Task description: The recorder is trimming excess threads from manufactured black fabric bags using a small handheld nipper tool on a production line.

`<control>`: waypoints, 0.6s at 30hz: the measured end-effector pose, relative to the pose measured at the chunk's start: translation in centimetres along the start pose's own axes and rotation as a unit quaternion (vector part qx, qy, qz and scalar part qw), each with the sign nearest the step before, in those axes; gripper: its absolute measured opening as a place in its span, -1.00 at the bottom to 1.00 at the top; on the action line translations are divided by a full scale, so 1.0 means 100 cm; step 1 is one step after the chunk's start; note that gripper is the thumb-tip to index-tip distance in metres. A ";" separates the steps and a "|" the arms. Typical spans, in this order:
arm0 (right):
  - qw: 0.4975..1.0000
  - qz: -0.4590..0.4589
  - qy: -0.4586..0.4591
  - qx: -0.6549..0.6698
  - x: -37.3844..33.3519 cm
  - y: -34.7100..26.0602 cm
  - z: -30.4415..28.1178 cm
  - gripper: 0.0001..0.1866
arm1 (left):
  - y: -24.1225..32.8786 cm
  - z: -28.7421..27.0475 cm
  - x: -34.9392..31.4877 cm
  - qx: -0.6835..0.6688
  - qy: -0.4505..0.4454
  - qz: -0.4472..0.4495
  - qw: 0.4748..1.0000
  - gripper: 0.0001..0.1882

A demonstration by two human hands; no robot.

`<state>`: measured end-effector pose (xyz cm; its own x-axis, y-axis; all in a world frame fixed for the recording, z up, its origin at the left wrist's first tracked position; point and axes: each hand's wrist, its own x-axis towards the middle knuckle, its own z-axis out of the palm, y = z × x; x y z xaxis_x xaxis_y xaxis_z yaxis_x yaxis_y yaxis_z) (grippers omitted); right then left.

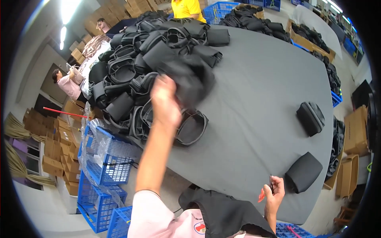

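Observation:
My left hand (pixel 166 99) reaches out over the grey table (pixel 254 99), gripping a black fabric pouch (pixel 193 81). Both are smeared by motion, so the pouch's exact shape cannot be made out. Around it lies a large heap of black pouches (pixel 122 70), several unzipped and gaping. One open pouch (pixel 192 127) sits just below my left hand. Close to the near edge, my right hand (pixel 274 195) is closed around small red-handled snips (pixel 261 195), with a dark tip pointing up. A closed black pouch (pixel 304 172) lies right beside that hand, and another pouch (pixel 310 118) stands farther off.
Blue plastic crates (pixel 115 168) stack at the table's left, draped with clear plastic. Cardboard boxes (pixel 65 144) pile behind them. Black goods fill crates and boxes (pixel 311 37) along the right edge. A person in yellow (pixel 186 8) is at the far side, another in pink (pixel 70 85) at left.

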<state>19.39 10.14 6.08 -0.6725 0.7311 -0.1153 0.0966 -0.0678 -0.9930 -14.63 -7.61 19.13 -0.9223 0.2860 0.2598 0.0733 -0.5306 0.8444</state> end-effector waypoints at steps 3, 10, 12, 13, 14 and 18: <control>1.000 -0.016 0.000 0.015 -0.006 -0.002 0.005 -0.75 | 0.077 -0.052 0.072 -0.036 0.158 0.031 0.986 -0.50; 0.981 -0.047 0.161 -0.096 -0.001 0.010 -0.055 -0.85 | 0.006 -0.060 0.042 -0.052 0.112 -0.069 0.990 -0.53; 0.946 -0.121 0.245 -0.176 0.000 0.007 -0.075 -0.90 | -0.046 -0.043 0.026 -0.019 0.090 -0.147 0.985 -0.58; 0.924 -0.140 0.280 -0.219 0.004 0.004 -0.086 -0.91 | -0.068 -0.029 0.011 0.029 0.064 -0.167 0.983 -0.61; 0.933 -0.118 0.295 -0.171 0.008 0.023 -0.106 -0.94 | -0.087 -0.013 -0.007 0.100 0.037 -0.173 0.979 -0.63; 0.926 -0.009 0.354 -0.130 0.033 0.032 -0.120 -0.74 | -0.157 0.032 -0.091 0.254 -0.209 -0.192 0.925 -0.76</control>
<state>26.29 20.50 2.86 -0.0356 0.9986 0.0386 0.3257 0.0481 -0.9442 -6.17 0.63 5.02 -0.6980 0.7152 -0.0365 0.0365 0.0864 0.9956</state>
